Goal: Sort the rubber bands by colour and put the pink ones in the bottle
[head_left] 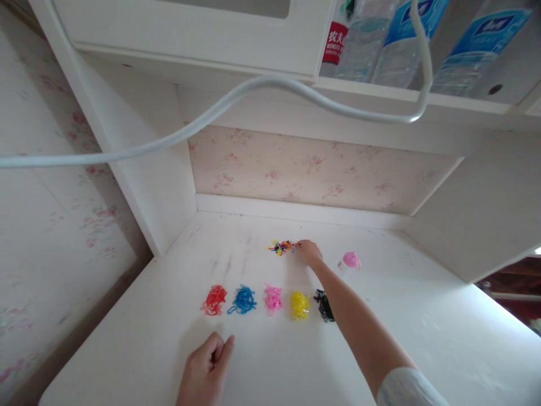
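Near the back of the white tabletop, the pinched fingertips of my right hand [309,252] meet the right edge of a small mixed-colour pile of rubber bands [280,247]. A tiny dark bit shows at those fingers, too small to name. Closer to me, sorted rubber bands lie in a row of heaps: red [214,300], blue [243,300], pink [273,299], yellow [300,305] and black [324,305]. My right forearm partly covers the black heap. Below the red heap, my left hand [207,366] is curled in a loose fist, thumb stretched forward, with nothing visible in it.
A small container with a pink top [350,260] lies right of my right hand. A white cable [262,84] crosses high in front of me. Overhead, a shelf [355,90] holds several plastic bottles [397,42]. White side panels [127,135] flank the desk [139,332].
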The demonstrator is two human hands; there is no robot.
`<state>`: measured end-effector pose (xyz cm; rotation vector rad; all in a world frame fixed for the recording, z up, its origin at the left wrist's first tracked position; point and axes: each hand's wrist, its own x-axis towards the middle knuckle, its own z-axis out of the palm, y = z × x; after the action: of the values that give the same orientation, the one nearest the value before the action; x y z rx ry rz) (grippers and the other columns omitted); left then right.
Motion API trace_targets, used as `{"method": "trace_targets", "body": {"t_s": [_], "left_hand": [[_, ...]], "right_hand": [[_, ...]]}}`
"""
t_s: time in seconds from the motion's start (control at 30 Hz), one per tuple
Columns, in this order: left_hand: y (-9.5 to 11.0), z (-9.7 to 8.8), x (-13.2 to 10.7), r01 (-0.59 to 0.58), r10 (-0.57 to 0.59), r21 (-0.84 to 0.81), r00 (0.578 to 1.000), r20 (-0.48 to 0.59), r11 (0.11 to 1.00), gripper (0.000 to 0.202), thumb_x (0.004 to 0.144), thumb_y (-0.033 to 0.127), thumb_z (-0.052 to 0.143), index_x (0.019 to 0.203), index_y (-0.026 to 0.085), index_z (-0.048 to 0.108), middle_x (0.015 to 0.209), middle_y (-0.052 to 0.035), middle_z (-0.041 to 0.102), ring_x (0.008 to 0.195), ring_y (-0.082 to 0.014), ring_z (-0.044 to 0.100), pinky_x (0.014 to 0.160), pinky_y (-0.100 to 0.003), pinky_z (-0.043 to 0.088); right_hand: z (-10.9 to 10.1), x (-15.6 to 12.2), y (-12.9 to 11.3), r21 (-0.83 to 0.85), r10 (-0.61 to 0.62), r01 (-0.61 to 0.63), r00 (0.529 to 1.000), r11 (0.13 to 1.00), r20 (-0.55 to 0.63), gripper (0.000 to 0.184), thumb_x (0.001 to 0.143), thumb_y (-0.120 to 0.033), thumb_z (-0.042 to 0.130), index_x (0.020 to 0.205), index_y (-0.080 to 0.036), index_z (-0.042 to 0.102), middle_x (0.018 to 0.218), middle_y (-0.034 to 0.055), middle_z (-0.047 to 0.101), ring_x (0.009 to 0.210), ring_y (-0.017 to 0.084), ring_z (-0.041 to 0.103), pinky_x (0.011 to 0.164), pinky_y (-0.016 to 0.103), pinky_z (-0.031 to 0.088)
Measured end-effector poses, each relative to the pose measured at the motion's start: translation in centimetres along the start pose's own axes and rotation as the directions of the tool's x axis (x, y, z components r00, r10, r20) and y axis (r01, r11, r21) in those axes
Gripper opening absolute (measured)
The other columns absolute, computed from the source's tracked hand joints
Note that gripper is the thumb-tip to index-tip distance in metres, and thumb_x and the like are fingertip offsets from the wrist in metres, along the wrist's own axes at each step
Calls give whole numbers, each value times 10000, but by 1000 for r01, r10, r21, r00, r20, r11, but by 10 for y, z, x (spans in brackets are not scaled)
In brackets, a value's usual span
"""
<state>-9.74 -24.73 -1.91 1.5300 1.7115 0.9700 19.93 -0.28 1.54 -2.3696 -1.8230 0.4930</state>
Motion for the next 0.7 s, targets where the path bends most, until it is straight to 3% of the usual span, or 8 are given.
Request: {"method": "trace_targets", "body": {"t_s": [0.27,0.43,0.53,0.7], "left_hand": [[5,-2,-2,-61,62,61,998,-13,996,442,837,513,437,572,216,245,526,75,226,486,-92,298,464,-188,278],[-1,-3,-3,-82,84,86,996,-21,993,437,853,499,428,579,217,240,522,76,236,487,-92,319,474,-187,287],[-2,-3,-4,-108,110,99,994,-20,989,430,859,488,427,581,217,243,517,77,251,482,-91,326,480,-191,289],[4,-4,-5,-115,116,98,993,-4,988,423,850,482,441,582,216,252,519,77,257,478,-90,327,483,-192,284]], "right_hand": [[-26,-24,2,-77,12,-16,999,997,-48,320,900,-342,539,1171,-171,535,1172,69,557,974,180,581,827,388,498],[-34,-70,5,-89,-31,21,992,996,-121,306,924,-390,453,1056,-175,629,1059,100,638,952,203,605,812,352,467],[-32,-113,22,-67,-86,76,982,995,-170,368,923,-428,370,996,-249,683,952,73,695,911,206,630,758,280,433],[-15,-166,74,17,-80,86,971,996,-226,425,906,-457,314,1008,-295,694,760,11,711,733,166,651,614,218,396]]}}
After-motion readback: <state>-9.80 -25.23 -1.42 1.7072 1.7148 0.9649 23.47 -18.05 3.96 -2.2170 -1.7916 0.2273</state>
